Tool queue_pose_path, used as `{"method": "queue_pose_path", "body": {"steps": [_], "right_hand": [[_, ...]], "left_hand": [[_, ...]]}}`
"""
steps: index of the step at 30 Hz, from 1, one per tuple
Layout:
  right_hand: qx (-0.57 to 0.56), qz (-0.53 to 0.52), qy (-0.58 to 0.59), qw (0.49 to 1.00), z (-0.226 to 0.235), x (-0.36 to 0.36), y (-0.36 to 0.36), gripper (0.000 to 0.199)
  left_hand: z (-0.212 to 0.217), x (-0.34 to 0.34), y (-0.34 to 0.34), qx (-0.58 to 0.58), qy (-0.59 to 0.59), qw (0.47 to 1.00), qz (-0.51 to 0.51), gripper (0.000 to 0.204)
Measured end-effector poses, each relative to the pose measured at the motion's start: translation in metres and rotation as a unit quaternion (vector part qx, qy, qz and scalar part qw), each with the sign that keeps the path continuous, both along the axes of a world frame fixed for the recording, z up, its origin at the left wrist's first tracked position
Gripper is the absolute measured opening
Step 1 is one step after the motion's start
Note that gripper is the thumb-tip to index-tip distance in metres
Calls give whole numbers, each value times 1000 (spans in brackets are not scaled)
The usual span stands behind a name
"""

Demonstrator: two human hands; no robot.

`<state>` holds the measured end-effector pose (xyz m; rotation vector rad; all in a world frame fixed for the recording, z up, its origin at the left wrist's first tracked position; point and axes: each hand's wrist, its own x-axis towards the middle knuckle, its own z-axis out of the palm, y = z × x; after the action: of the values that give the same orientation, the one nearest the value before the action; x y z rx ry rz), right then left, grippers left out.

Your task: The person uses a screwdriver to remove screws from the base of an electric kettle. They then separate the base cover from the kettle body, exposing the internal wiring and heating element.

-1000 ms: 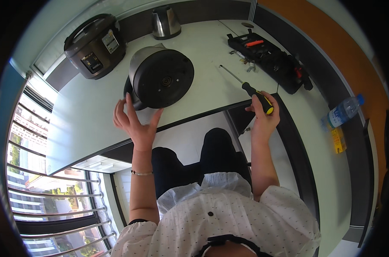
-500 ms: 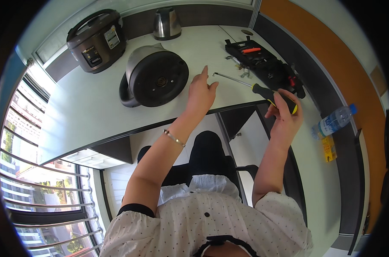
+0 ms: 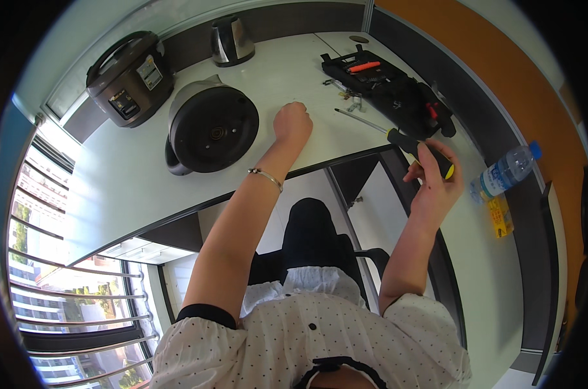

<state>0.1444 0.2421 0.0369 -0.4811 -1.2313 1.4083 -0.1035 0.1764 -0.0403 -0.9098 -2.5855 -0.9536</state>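
My right hand (image 3: 436, 176) is closed round the black and yellow handle of a screwdriver (image 3: 407, 142). Its thin shaft points up and left, over the white table. My left hand (image 3: 293, 123) rests low at the tabletop between the kettle and the screwdriver tip, fingers curled in; anything inside them is hidden. Left of that hand an electric kettle (image 3: 222, 129) lies on its side, its round black underside turned toward me. A coiled part and small bright spots show on that underside, and the kettle's dark handle sticks out at the lower left.
Behind the screwdriver an unfolded black tool pouch (image 3: 397, 97) holds a red-handled tool, with small metal pieces (image 3: 352, 100) beside it. A rice cooker (image 3: 128, 81) and a second kettle (image 3: 231, 42) stand at the back. A water bottle (image 3: 506, 172) and yellow packet (image 3: 500, 217) lie right.
My left hand has curled its outstretched fingers and lowered toward the table. A small piece at the screwdriver tip no longer shows there. The whole view has shifted slightly.
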Motion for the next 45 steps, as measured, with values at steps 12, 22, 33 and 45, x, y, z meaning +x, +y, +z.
{"method": "queue_pose_path", "body": {"steps": [12, 22, 33, 45], "right_hand": [[0, 3, 17, 1000, 0, -2, 1, 28], [-4, 45, 2, 999, -6, -16, -16, 28], [32, 84, 87, 992, -17, -25, -72, 23], [247, 127, 8, 960, -66, -21, -103, 28]], "left_hand": [[3, -5, -13, 24, -15, 999, -35, 31], [16, 69, -137, 183, 294, 934, -85, 37], [4, 31, -229, 148, 191, 957, 162, 95], [-6, 11, -226, 114, 116, 977, 141, 92]]}}
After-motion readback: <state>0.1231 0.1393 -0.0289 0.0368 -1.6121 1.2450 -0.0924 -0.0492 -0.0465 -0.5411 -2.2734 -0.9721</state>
